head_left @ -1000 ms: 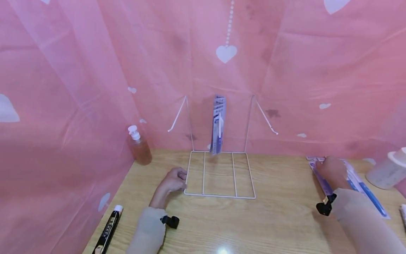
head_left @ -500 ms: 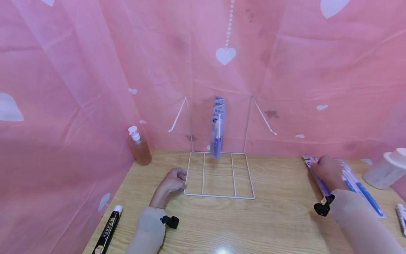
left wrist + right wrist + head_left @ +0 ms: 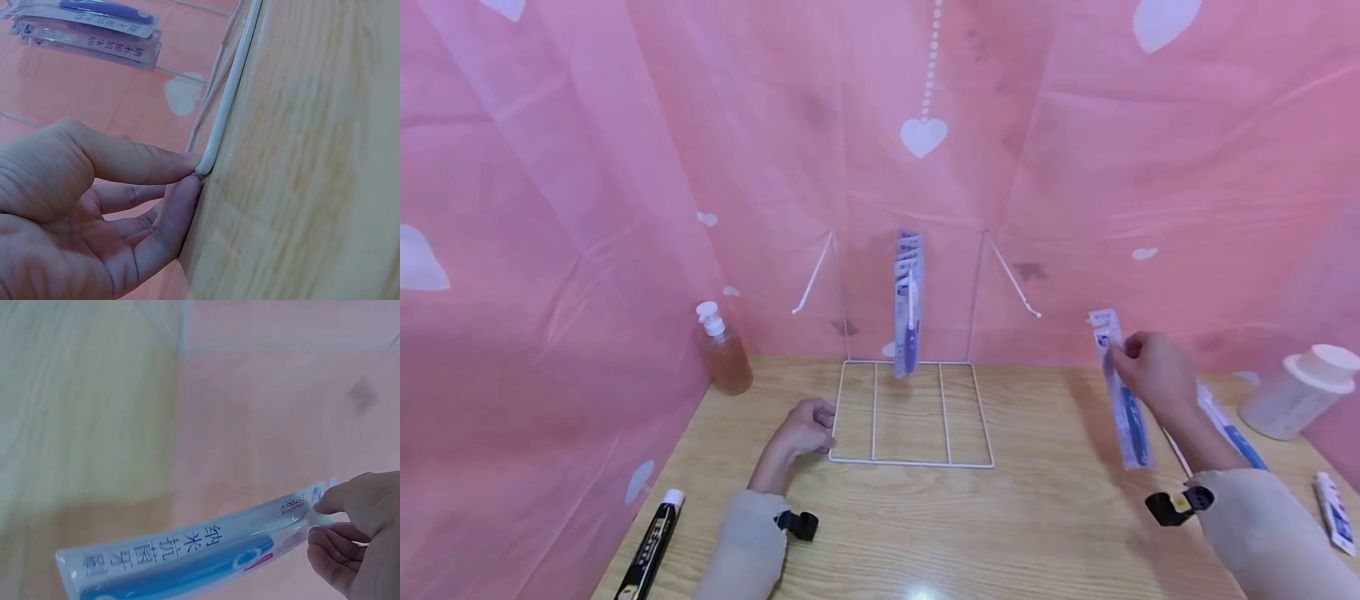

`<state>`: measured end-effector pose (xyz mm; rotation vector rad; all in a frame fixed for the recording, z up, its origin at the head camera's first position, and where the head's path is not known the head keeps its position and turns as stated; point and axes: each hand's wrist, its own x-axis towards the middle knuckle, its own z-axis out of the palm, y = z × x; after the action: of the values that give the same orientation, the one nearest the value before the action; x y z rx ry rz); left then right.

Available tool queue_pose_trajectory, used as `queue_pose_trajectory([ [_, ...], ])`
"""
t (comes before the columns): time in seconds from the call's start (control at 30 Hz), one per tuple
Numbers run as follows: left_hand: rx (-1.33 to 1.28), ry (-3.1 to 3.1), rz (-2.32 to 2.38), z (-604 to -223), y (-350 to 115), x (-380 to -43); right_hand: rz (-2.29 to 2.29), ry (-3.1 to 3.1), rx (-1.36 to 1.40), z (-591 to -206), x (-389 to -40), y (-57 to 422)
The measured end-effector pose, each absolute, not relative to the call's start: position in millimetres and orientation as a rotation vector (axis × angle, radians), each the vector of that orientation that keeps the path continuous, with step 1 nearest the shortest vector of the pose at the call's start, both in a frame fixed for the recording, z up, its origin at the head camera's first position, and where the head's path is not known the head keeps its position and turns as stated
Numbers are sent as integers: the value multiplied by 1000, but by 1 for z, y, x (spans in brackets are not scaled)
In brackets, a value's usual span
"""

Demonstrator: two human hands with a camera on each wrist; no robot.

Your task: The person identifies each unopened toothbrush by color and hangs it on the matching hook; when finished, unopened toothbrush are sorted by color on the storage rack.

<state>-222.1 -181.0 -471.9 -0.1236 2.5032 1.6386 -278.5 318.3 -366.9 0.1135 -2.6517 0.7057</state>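
My right hand [image 3: 1157, 375] pinches a packaged blue toothbrush [image 3: 1127, 408] near the top of its clear pack and holds it up over the right side of the table. In the right wrist view the thumb and fingers [image 3: 340, 550] grip one end of the packaged toothbrush [image 3: 181, 562]. At the left side of a white wire rack [image 3: 910, 463], my left hand [image 3: 805, 429] pinches the base wire between thumb and fingertips, as the left wrist view shows at the wire's corner [image 3: 209, 159]. Several packaged purple toothbrushes [image 3: 908, 308] hang on the rack's middle hook.
Another packaged blue toothbrush [image 3: 1240, 437] lies right, partly behind the right arm. Beyond it are a white bottle [image 3: 1292, 396] and a toothpaste tube [image 3: 1335, 512]. At left stand a pump bottle [image 3: 724, 354] and, lying down, a black tube [image 3: 651, 546]. Pink curtain [image 3: 1075, 167] borders the table.
My right hand has lifted one packaged blue toothbrush off the table, raising it and moving slightly left. My left hand stays at the rack's base wire.
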Motion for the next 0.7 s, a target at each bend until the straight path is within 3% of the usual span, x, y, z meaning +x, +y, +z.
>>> queue_pose_trajectory([
  [0.33,-105,2482,1693,-474,-181,-222,694,-2328,311,-311,-219,265],
  [0.7,-114,2476,1684,-473,-180,-222,671,-2005,525,-289,-173,232],
])
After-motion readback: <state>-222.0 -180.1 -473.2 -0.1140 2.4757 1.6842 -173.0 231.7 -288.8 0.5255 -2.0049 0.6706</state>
